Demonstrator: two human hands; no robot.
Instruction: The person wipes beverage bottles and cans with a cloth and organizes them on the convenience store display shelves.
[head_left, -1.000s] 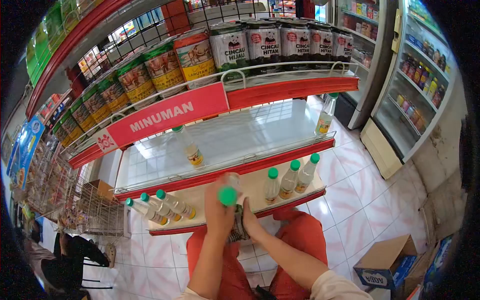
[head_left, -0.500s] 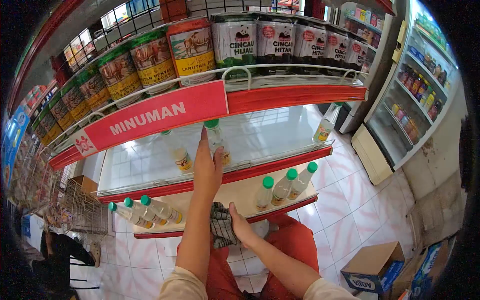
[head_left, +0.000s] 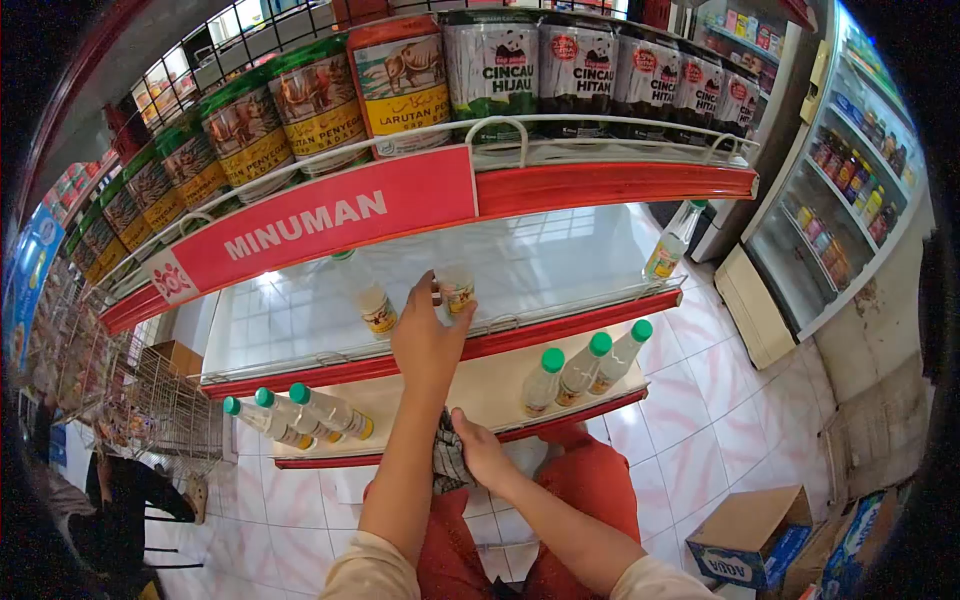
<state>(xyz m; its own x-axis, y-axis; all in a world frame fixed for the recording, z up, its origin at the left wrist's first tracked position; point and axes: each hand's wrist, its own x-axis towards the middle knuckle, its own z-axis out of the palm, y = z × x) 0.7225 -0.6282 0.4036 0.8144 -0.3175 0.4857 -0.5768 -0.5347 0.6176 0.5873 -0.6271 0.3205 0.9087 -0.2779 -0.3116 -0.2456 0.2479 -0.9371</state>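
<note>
My left hand [head_left: 430, 325] reaches onto the middle shelf [head_left: 285, 335], its fingers and thumb around the lower part of a clear bottle [head_left: 457, 289]. The top of this bottle is hidden behind the upper shelf's front. Just left of it stands a similar bottle [head_left: 377, 312] with a green cap and a yellowish label. My right hand [head_left: 482, 455] is closed on a dark checked cloth [head_left: 450, 460], low in front of the bottom shelf.
Green-capped bottles stand on the bottom shelf, at left [head_left: 335, 412] and right [head_left: 580, 370]. Another bottle [head_left: 672, 245] is at the middle shelf's right end. Jars and canisters [head_left: 400, 85] line the top shelf. An open cardboard box [head_left: 750, 540] sits on the floor, and a person [head_left: 130, 510] is at left.
The bottle at my left hand has moved further back, and its green cap has gone from sight. My left hand has dropped from beside the cap to the lower part. My right hand keeps the cloth.
</note>
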